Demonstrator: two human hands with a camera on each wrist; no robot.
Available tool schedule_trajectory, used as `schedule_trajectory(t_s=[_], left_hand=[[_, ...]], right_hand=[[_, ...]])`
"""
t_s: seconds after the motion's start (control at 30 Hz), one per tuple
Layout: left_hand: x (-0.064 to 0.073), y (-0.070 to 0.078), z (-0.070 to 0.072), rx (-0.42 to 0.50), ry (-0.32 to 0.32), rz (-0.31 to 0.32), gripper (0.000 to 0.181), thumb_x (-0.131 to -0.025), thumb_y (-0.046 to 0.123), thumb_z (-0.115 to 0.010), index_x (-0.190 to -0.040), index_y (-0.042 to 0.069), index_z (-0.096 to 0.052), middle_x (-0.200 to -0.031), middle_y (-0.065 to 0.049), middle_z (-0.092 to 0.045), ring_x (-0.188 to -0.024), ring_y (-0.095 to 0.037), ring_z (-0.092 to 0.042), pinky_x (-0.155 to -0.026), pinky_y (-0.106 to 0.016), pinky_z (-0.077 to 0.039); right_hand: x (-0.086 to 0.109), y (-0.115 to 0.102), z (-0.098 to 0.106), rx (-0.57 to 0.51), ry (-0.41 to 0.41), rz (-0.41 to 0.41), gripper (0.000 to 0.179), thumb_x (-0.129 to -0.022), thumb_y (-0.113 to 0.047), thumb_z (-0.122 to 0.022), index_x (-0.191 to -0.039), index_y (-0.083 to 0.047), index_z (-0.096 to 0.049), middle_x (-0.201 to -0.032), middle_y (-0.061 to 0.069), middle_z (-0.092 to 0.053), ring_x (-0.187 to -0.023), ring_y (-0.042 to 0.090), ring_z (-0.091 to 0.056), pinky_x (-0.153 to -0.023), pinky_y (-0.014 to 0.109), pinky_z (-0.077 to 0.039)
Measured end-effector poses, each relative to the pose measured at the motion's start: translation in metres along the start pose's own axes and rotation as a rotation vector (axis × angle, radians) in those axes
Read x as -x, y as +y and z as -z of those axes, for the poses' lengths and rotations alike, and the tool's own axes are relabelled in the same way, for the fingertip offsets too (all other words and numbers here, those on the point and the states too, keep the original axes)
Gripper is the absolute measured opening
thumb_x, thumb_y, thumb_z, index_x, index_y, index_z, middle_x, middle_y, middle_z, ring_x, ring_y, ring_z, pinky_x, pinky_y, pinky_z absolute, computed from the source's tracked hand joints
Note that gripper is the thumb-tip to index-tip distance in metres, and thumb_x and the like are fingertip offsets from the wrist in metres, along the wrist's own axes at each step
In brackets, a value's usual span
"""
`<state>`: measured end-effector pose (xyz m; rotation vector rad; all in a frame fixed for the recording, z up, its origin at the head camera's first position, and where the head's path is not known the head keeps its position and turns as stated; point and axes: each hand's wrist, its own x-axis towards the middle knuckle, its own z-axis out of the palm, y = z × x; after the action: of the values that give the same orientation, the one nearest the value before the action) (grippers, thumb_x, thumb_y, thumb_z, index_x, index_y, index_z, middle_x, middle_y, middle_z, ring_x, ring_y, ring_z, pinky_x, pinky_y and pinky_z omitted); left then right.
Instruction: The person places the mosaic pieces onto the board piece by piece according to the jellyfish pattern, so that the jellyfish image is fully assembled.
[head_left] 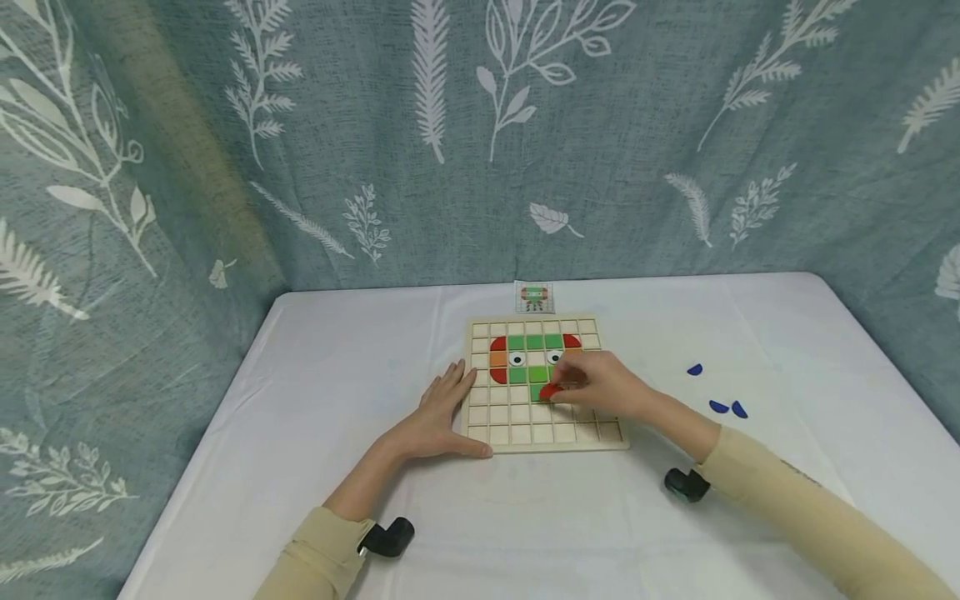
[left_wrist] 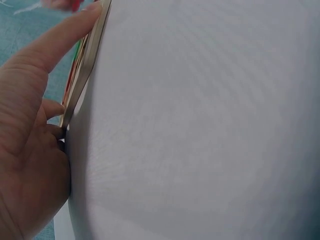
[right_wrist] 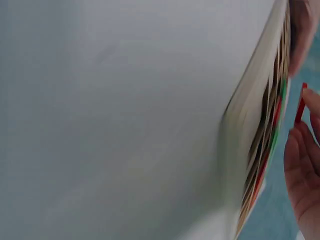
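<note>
A wooden grid board (head_left: 498, 414) lies on the white table, its upper cells filled with green, red and orange tiles and two eye tiles (head_left: 517, 359). My right hand (head_left: 600, 385) pinches a red rounded tile (head_left: 550, 391) between thumb and fingers, over the board beside a green tile (head_left: 536, 392) in the middle. In the right wrist view the red tile (right_wrist: 301, 103) stands on edge in the fingertips, above the board. My left hand (head_left: 438, 421) rests at the board's left side with fingers spread, the thumb on its front-left corner. The right hand hides some cells behind it.
Several dark blue half-round tiles (head_left: 718, 407) lie on the table to the right of the board. A small picture card (head_left: 535, 297) with a coloured grid figure sits behind the board. A patterned blue-green curtain (head_left: 465, 208) hangs behind the table.
</note>
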<state>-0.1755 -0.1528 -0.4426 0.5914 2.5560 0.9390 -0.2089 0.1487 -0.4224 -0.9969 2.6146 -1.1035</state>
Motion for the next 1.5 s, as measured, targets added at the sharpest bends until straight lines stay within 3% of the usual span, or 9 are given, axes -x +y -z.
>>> schedule_trajectory(t_s=[0.13,0.3,0.57,0.63,0.83,1.03,1.33,1.5], left_hand=[[-0.001,0.000,-0.001,-0.002,-0.001,-0.002,0.120,-0.071,0.048,-0.084,-0.157,0.006,-0.012,-0.163,-0.014,0.004,-0.149,-0.025,0.009,-0.119,-0.044,0.003],[-0.002,-0.001,-0.001,0.000,-0.007,-0.009,0.119,-0.072,0.048,-0.084,-0.157,0.006,-0.012,-0.163,-0.014,0.004,-0.149,-0.025,0.009,-0.119,-0.045,0.003],[0.000,-0.001,0.000,-0.008,-0.006,-0.003,0.120,-0.072,0.048,-0.084,-0.157,0.006,-0.011,-0.163,-0.014,0.005,-0.148,-0.025,0.010,-0.119,-0.045,0.003],[0.000,-0.001,0.000,-0.011,-0.005,-0.001,0.120,-0.072,0.049,-0.084,-0.157,0.006,-0.011,-0.163,-0.014,0.005,-0.148,-0.025,0.010,-0.119,-0.045,0.003],[-0.001,0.000,-0.001,-0.011,-0.002,0.012,0.120,-0.071,0.049,-0.084,-0.157,0.006,-0.012,-0.163,-0.013,0.004,-0.149,-0.024,0.009,-0.119,-0.044,0.003],[-0.002,-0.001,-0.001,-0.007,-0.002,0.018,0.121,-0.070,0.049,-0.084,-0.157,0.007,-0.011,-0.163,-0.012,0.004,-0.149,-0.023,0.010,-0.119,-0.044,0.003],[-0.002,-0.003,-0.002,0.004,0.003,-0.001,0.121,-0.070,0.048,-0.085,-0.157,0.006,-0.012,-0.163,-0.014,0.004,-0.149,-0.025,0.009,-0.119,-0.045,0.004],[-0.003,-0.001,-0.002,0.000,0.000,0.001,0.121,-0.070,0.048,-0.085,-0.157,0.005,-0.012,-0.163,-0.014,0.004,-0.149,-0.025,0.009,-0.119,-0.044,0.004]], right_hand=[[-0.022,-0.009,-0.017,0.090,-0.037,0.080,0.011,-0.086,-0.018,-0.077,-0.092,-0.015,-0.068,-0.091,-0.007,-0.065,-0.082,0.010,-0.058,-0.072,0.025,-0.052],[-0.031,-0.011,-0.026,0.167,-0.045,0.160,0.009,-0.087,-0.018,-0.076,-0.094,-0.015,-0.072,-0.096,-0.005,-0.067,-0.093,0.013,-0.061,-0.085,0.032,-0.051],[-0.029,-0.012,-0.025,0.172,-0.062,0.141,0.011,-0.089,-0.013,-0.073,-0.099,-0.015,-0.077,-0.103,-0.004,-0.070,-0.107,0.020,-0.060,-0.105,0.043,-0.041],[-0.027,-0.012,-0.023,0.171,-0.061,0.141,0.011,-0.090,-0.013,-0.072,-0.099,-0.014,-0.077,-0.104,-0.004,-0.071,-0.107,0.020,-0.059,-0.106,0.043,-0.040],[-0.016,-0.006,-0.015,0.099,-0.037,0.152,0.015,-0.094,-0.012,-0.066,-0.106,-0.011,-0.075,-0.111,0.000,-0.069,-0.101,0.018,-0.060,-0.090,0.037,-0.049],[0.019,0.014,0.011,0.007,0.057,-0.018,0.017,-0.097,-0.015,-0.062,-0.109,-0.012,-0.073,-0.111,-0.001,-0.068,-0.101,0.018,-0.062,-0.079,0.031,-0.055],[0.092,0.055,0.064,0.179,0.285,-0.372,0.019,-0.096,-0.013,-0.062,-0.109,-0.003,-0.071,-0.104,0.016,-0.068,-0.093,0.031,-0.063,-0.072,0.042,-0.055],[0.110,0.068,0.081,0.208,0.298,-0.531,0.027,-0.093,-0.019,-0.066,-0.107,0.003,-0.066,-0.098,0.019,-0.067,-0.087,0.032,-0.062,-0.063,0.033,-0.051]])
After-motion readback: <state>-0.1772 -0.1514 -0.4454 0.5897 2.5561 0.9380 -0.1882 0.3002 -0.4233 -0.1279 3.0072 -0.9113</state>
